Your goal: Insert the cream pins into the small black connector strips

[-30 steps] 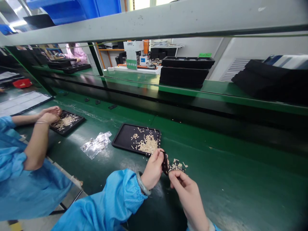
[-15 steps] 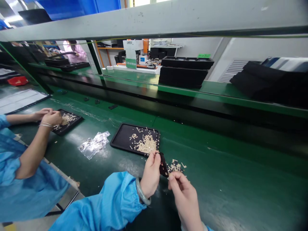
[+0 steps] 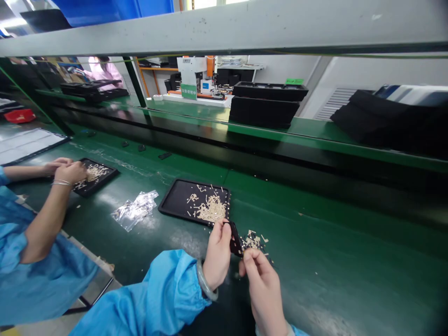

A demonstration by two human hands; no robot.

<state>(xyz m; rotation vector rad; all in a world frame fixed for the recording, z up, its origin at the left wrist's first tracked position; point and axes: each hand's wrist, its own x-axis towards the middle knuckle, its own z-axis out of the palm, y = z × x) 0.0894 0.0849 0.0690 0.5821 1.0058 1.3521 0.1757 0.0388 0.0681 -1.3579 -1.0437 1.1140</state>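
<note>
Head view, lower centre of frame: left hand (image 3: 217,254) pinches a small black part (image 3: 235,239) by its near edge, thumb on top, fingers behind, holding it up on edge just above the green bench (image 3: 332,233). Right hand (image 3: 261,275) sits just below and right of it, thumb and forefinger tips closed narrow at the part's lower corner. Whether they nip one of the tiny bits or only touch the black part, can't tell; too small.

Handling, as a guess: the black part looks thin, stiff, v. light, prob. plastic. Best held by its edges, as the left does, w/ light pressure so it doesn't flex or snap. The loose beige bits (image 3: 255,241) on the bench just right of it look featherweight and easy to scatter or drop; fingertip pinch only.

Centre of frame: black tray (image 3: 175,203) w/ a heap of the same beige pieces (image 3: 211,211), just beyond the left hand. Left of it, a crumpled clear bag (image 3: 135,210).

Left edge: a co-worker's hands (image 3: 68,170) in blue sleeves rest at a second tray (image 3: 107,172) of bits.

Upper centre: stacked black trays (image 3: 266,102) on the far shelf.
</note>
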